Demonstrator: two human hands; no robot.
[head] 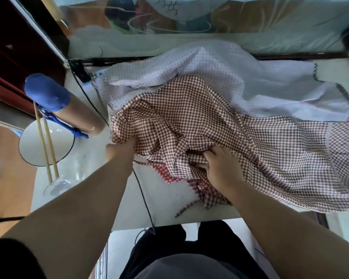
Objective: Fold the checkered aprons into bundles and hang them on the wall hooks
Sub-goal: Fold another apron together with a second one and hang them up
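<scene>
A white table stands against a painted wall panel. At the table's left side sits a white bowl with chopsticks laid across it. A brown checkered apron lies rumpled over a pale checkered cloth. Both bare arms reach forward. The left hand clutches the apron's left edge. The right hand grasps bunched fabric near its middle.

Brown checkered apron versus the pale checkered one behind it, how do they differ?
The brown checkered apron has bold dark checks; the pale apron has faint lilac ones. The brown checkered apron is gripped by the left hand and right hand; the pale apron is untouched. The brown one lies partly over the pale one. Both lie rumpled, unfolded, on the table.
</scene>
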